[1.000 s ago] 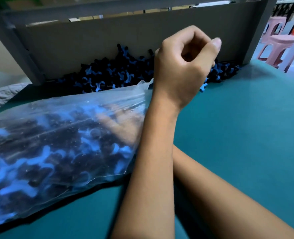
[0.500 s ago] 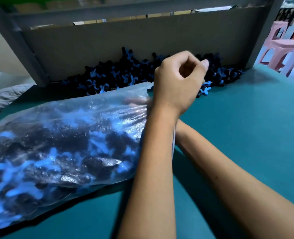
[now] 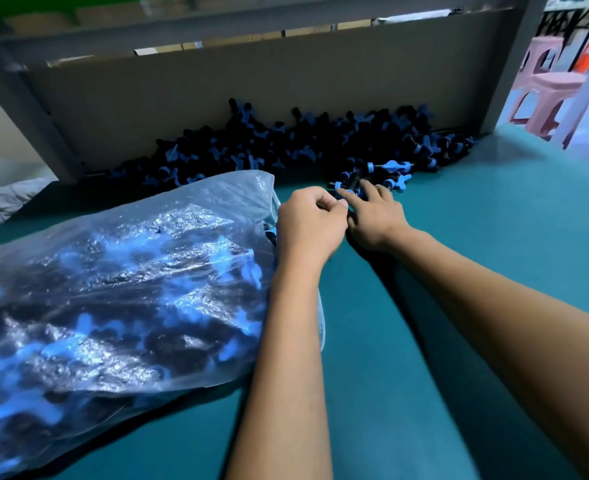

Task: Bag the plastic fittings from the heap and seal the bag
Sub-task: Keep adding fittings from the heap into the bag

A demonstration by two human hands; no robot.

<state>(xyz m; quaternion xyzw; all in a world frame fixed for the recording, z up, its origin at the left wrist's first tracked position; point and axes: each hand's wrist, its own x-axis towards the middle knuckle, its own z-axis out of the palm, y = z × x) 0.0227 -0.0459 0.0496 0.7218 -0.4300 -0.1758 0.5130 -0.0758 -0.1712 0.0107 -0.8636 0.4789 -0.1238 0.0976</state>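
Note:
A clear plastic bag [image 3: 123,282], bulging with black and blue fittings, lies on the left of the teal table [image 3: 459,237]. Its mouth faces right. My left hand [image 3: 308,225] sits at that mouth with curled fingers, thumb against forefinger, and seems to pinch the bag's rim. The heap of fittings [image 3: 286,143] is piled against the brown back panel. My right hand [image 3: 372,216] lies just right of the left one. Its fingers stretch forward and touch a few loose fittings [image 3: 350,181] at the heap's front edge.
A brown board [image 3: 251,84] in a grey frame walls off the back of the table. Pink plastic stools [image 3: 549,98] stand beyond the table's right end. Crumpled pale material [image 3: 6,199] lies at the far left edge.
My right hand has come out of the bag and reached forward to the heap's front edge. My left hand has dropped from its raised position to the bag's mouth.

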